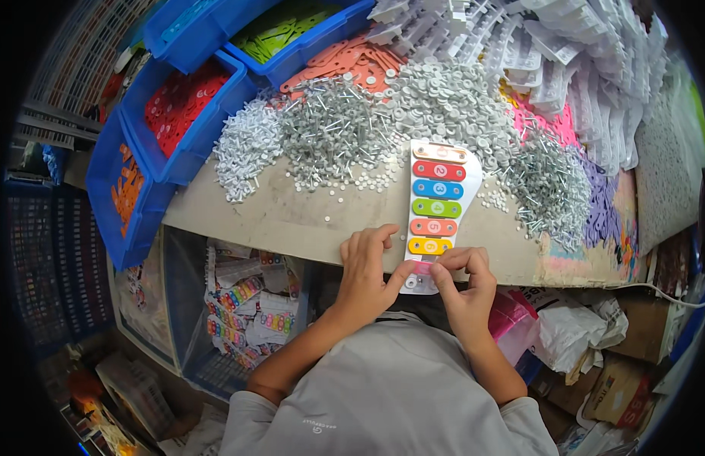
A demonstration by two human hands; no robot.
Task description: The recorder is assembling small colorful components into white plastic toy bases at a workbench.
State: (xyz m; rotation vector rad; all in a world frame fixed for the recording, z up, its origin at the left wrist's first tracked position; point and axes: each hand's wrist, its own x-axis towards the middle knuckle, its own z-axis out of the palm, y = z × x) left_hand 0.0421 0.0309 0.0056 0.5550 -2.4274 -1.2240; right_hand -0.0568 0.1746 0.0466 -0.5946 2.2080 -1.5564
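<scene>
Two hands meet at the near end of a toy xylophone [435,209], a white plastic base shaped like a tapering wedge with flat, glossy bars in orange, red, blue, green, coral and yellow laid across it. It lies on the worn beige tabletop [292,216], its narrow end hanging just over the near edge. The left hand [365,275] has its thumb pressed against the base's bottom corner, other fingers curled on the table edge. The right hand [465,280] pinches a small pink bar [422,267] between thumb and forefinger, right at the lowest slot (fingers closed on it, as far as I can tell).

Behind it sit heaps of small stuff: white plastic pegs [246,144], grey metal nails [330,125], round white washers [451,99]. Stacked white bases [565,53] pile up at the back. Blue plastic bins [177,114] at left hold flat red and orange bars.
</scene>
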